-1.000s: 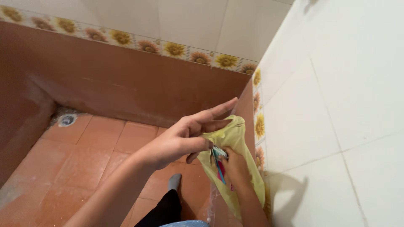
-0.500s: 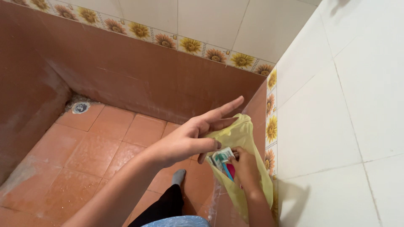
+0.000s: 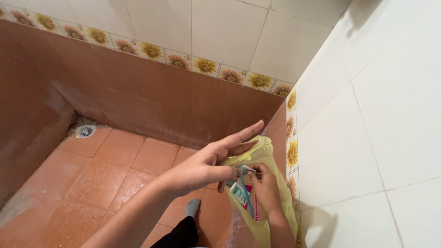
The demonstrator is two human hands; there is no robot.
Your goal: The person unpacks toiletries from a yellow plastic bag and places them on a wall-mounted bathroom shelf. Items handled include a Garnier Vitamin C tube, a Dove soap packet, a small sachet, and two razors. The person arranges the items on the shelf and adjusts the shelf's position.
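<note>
Packets, small and flat (image 3: 240, 187), sit at the mouth of a pale yellow plastic bag (image 3: 264, 154) in the lower centre-right of the frame, close against the white tiled wall (image 3: 367, 115); they show white, teal and a strip of pink, and what they contain is too small to tell; their long axis runs steeply, from the upper edge near the bag's mouth down toward the bottom of the frame, tilted slightly to the left. The right hand (image 3: 266, 188) comes up from the lower edge and is the nearer one; its fingers are curled narrow around the top of the packets, pinching them just below the bag's rim, with the packets lying to the left of its knuckles. The left hand (image 3: 206, 165) reaches in from the lower left; its thumb and one finger pinch the bag's near rim, touching the top of the packets, while the index and middle fingers (image 3: 243, 133) stretch out straight toward the upper right, over the far rim. Both hands meet at the bag's opening; the bag hangs downward between them. A grey-socked foot (image 3: 192, 207) stands on the terracotta floor tiles (image 3: 105, 170) below; a round drain (image 3: 85, 132) lies well apart at the left, in the corner.
</note>
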